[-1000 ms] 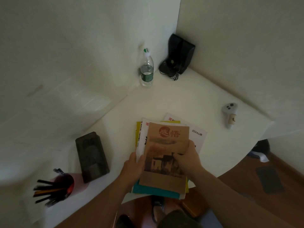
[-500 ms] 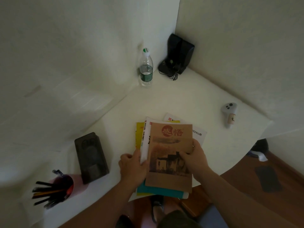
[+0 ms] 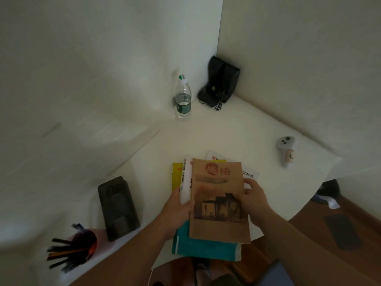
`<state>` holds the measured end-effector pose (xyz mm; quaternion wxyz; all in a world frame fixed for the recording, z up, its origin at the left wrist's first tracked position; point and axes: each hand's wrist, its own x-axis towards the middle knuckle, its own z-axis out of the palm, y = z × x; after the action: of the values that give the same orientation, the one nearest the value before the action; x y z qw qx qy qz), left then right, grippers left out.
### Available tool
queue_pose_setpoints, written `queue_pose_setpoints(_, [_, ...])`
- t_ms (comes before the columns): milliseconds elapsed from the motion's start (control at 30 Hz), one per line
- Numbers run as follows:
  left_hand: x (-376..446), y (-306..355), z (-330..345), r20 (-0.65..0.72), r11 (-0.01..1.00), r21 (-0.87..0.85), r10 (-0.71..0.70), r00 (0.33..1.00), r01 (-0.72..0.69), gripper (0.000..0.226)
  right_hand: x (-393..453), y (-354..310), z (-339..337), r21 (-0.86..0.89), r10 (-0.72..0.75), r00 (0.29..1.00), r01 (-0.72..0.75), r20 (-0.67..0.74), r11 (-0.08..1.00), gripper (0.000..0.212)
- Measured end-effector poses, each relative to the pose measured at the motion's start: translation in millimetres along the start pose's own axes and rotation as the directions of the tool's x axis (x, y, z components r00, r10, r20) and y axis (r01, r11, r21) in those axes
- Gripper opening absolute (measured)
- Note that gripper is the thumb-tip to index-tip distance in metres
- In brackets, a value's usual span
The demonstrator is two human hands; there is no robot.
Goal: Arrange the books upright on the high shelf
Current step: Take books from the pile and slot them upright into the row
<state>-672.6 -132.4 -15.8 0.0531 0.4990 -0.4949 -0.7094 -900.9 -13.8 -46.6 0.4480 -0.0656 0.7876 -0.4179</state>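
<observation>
A stack of books lies at the near edge of the white desk (image 3: 226, 131). On top is a brown book (image 3: 218, 195) with red and dark characters and a dark building drawing. Under it show a white book (image 3: 185, 180), a yellow book (image 3: 176, 174), a teal book (image 3: 198, 246) and a white booklet (image 3: 250, 174). My left hand (image 3: 177, 211) grips the stack's left edge, thumb on the white book. My right hand (image 3: 252, 201) holds the brown book's right edge, fingers curled around it. No shelf is in view.
A water bottle (image 3: 182, 98) and a black device with cables (image 3: 221, 81) stand in the far corner by the walls. A white controller (image 3: 286, 149) lies at the right. A dark case (image 3: 118, 207) and a red pen cup (image 3: 80, 248) sit at the left.
The stack has shifted slightly and squared up between my hands. My left hand has closed back in on the stack's left edge. The view tilted a little.
</observation>
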Motion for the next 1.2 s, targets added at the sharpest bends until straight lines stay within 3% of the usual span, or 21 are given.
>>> queue_pose_setpoints(167, [-10.7, 9.4, -38.3, -0.073, 0.995, 0.076, -0.061, 0.995, 0.067, 0.038, 8.0, -10.1, -19.0, -0.218, -0.077, 0.988, 0.046, -0.134, 0.975, 0.042])
queue_pose_setpoints(333, [-19.2, -0.7, -55.5, -0.157, 0.983, 0.086, -0.15, 0.976, 0.165, 0.052, 8.7, -13.1, -21.1, -0.077, -0.043, 0.998, 0.039, -0.051, 0.996, 0.05])
queue_pose_setpoints(467, [-24.4, -2.1, -37.0, -0.025, 0.954, 0.058, -0.292, 0.956, 0.293, 0.087, -10.6, -20.7, -2.4, 0.102, -0.034, 0.993, 0.022, 0.115, 0.995, 0.044])
queue_pose_setpoints(533, [-26.0, 11.3, -19.6, -0.038, 0.898, 0.338, -0.287, 0.957, 0.283, 0.097, -19.8, -25.7, 6.3, 0.158, -0.041, 0.985, 0.014, 0.167, 0.987, 0.039])
queue_pose_setpoints(600, [-39.0, 34.5, -5.0, -0.119, 0.829, 0.522, -0.163, 0.979, 0.201, 0.098, -27.6, -31.0, 13.6, 0.225, -0.049, 0.981, 0.005, 0.189, 0.974, 0.038])
queue_pose_setpoints(633, [-43.9, 41.8, -2.6, -0.142, 0.874, 0.466, -0.077, 0.987, 0.135, 0.1, -31.3, -34.6, 17.0, 0.264, -0.054, 0.979, 0.001, 0.194, 0.964, 0.038])
queue_pose_setpoints(700, [-55.8, 52.6, -1.9, -0.124, 0.992, 0.054, -0.106, 0.987, 0.113, 0.089, -36.6, -43.8, 24.3, 0.334, -0.079, 0.973, 0.002, 0.217, 0.943, 0.041])
queue_pose_setpoints(767, [-70.9, 64.6, -6.5, 0.037, 0.966, -0.203, -0.157, 0.987, 0.162, 0.07, -41.5, -57.6, 32.1, 0.386, -0.114, 0.962, 0.01, 0.248, 0.922, 0.045])
queue_pose_setpoints(867, [-92.6, 75.6, -18.3, 0.026, 0.976, -0.198, -0.092, 0.995, 0.095, 0.033, -57.6, -80.4, 42.4, 0.459, -0.162, 0.917, -0.026, 0.364, 0.888, 0.044])
queue_pose_setpoints(1000, [-115.9, 79.2, -40.4, -0.089, 0.986, -0.158, -0.064, 0.994, 0.049, 0.023, -88.0, -101.6, 53.5, 0.387, -0.237, 0.76, -0.021, 0.605, 0.922, 0.053])
queue_pose_setpoints(1100, [-131.2, 78.0, -58.6, -0.161, 0.987, -0.161, 0.0, 0.987, -0.026, 0.02, -118.6, -119.1, 65.8, 0.385, -0.321, 0.775, 0.109, 0.544, 0.916, 0.062])
queue_pose_setpoints(1200, [-163.9, 76.6, -70.7, -0.154, 0.978, -0.192, 0.053, 0.987, -0.083, 0.017, -163.1, -137.1, 77.1, 0.399, -0.46, 0.739, 0.278, 0.492, 0.874, 0.06])
